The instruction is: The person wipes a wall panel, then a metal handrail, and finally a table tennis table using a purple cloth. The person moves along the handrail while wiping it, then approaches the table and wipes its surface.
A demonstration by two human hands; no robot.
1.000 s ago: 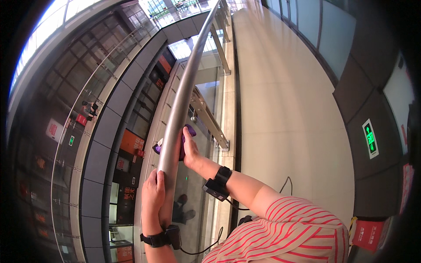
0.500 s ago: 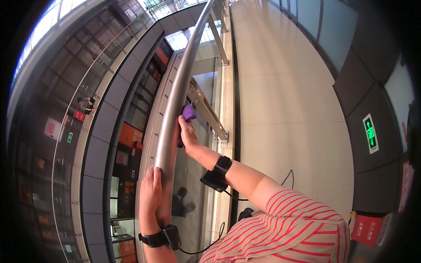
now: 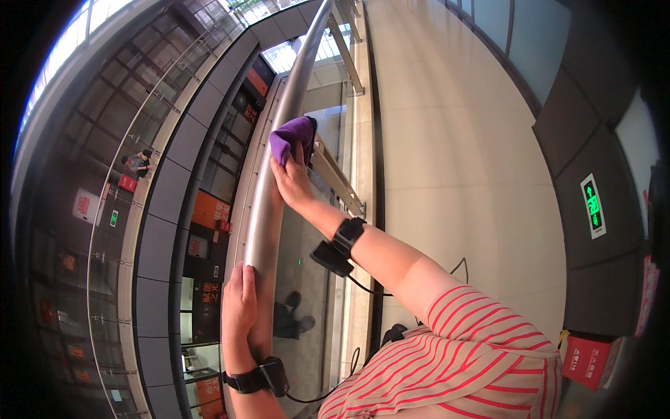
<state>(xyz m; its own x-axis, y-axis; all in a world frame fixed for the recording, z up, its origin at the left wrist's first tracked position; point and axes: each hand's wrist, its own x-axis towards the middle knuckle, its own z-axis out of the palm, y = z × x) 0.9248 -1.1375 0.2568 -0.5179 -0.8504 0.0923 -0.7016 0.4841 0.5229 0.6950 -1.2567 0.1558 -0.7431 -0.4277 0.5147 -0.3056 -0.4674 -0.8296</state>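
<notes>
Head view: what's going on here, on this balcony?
A person stands at a glass balustrade above an atrium. Their right hand presses a purple cloth against the round metal handrail, well up the rail. Their left hand lies flat on the same rail nearer the body. Both wrists carry black strapped devices.

R hand [image 3: 292,183] stretched fwd, fingers curled; L hand [image 3: 241,307] flat, near body.

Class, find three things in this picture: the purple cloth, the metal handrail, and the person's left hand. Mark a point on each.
purple cloth [image 3: 291,134], head view, on the bunched fabric above the fingers.
metal handrail [image 3: 267,209], head view, on the bare tube between the two hands.
left hand [image 3: 239,305], head view, on the back of the hand.
</notes>
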